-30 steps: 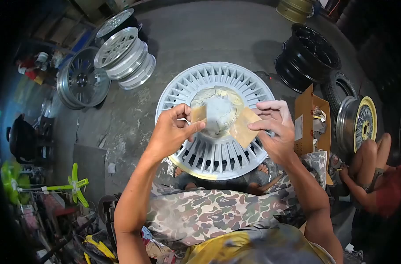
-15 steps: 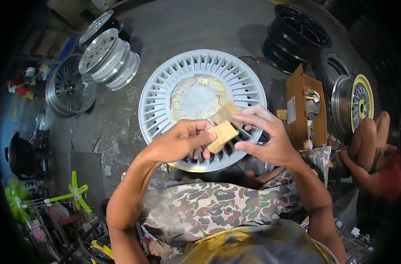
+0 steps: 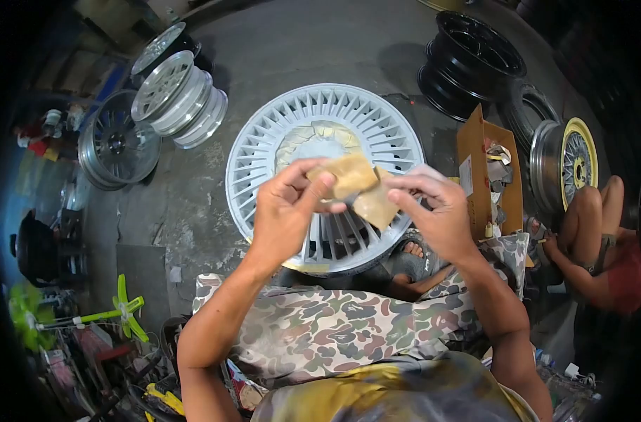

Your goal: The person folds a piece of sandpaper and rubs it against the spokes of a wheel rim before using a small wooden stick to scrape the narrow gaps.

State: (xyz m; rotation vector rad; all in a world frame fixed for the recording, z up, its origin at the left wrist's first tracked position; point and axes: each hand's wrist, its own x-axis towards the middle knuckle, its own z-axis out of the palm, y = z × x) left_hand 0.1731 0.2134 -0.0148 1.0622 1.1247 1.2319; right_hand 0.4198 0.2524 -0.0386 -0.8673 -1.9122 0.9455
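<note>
My left hand (image 3: pixel 287 205) pinches a small folded piece of tan sandpaper (image 3: pixel 348 176) between thumb and fingers. Close beside it, a second tan piece of sandpaper (image 3: pixel 377 207) hangs at a slant, its upper edge caught by the fingertips of my right hand (image 3: pixel 438 211). The two pieces overlap in this view. Below both hands lies a wheel (image 3: pixel 257 133) with many thin spokes, coated pale grey. Crumpled masking paper (image 3: pixel 327 131) covers its centre, partly hidden behind my left hand.
Silver wheels (image 3: pixel 187 105) stand at the left, black wheels (image 3: pixel 468 63) at the upper right. A cardboard box (image 3: pixel 481 176) of scraps sits right of the wheel, near a yellow-lipped rim (image 3: pixel 580 155). Another person (image 3: pixel 587 239) sits at the right. Green fan blades (image 3: pixel 124 306) are lower left.
Both hands have risen slightly. My left hand has turned upward with its piece, and the piece at my right fingers has swung from above to below them.
</note>
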